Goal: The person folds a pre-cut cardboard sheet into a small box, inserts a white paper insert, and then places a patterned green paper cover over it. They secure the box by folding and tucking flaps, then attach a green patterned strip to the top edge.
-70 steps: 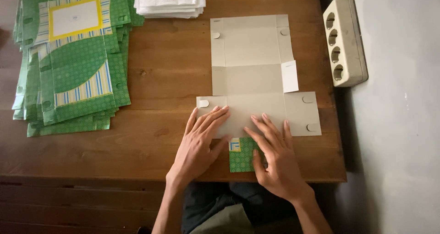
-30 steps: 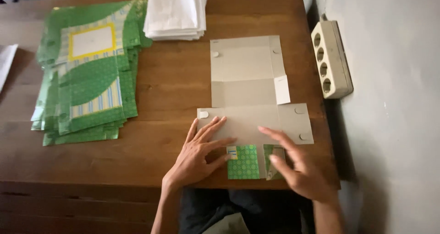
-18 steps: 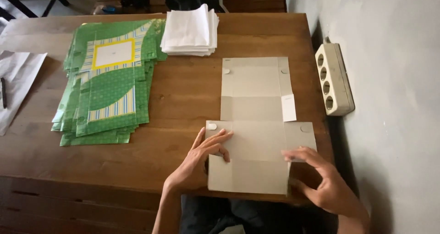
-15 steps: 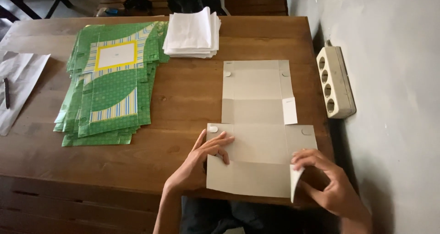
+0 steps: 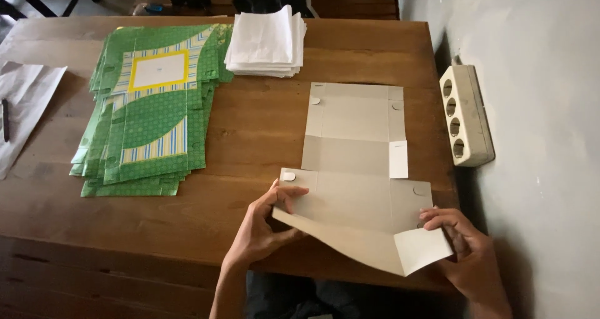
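We have both hands on the flat grey cardboard box blank, which lies unfolded, plain side up, on the wooden table. Our left hand pinches the blank's near left edge, thumb on top and fingers curled beneath, lifting that edge off the wood. Our right hand grips the near right corner, where a small side flap is bent up and turned towards us. The hands are well apart, one at each end of the raised front panel, and the rest of the blank stretches away from them, flat on the table. Nothing here is yet a container that could hold anything; the blank is a single open sheet. Beyond the left hand and off to its left lies a stack of green printed box blanks, also flat. Straight ahead of the left hand, farther off, sits a pile of white folded papers. Just past the right hand, against the grey wall, is a beige power strip.
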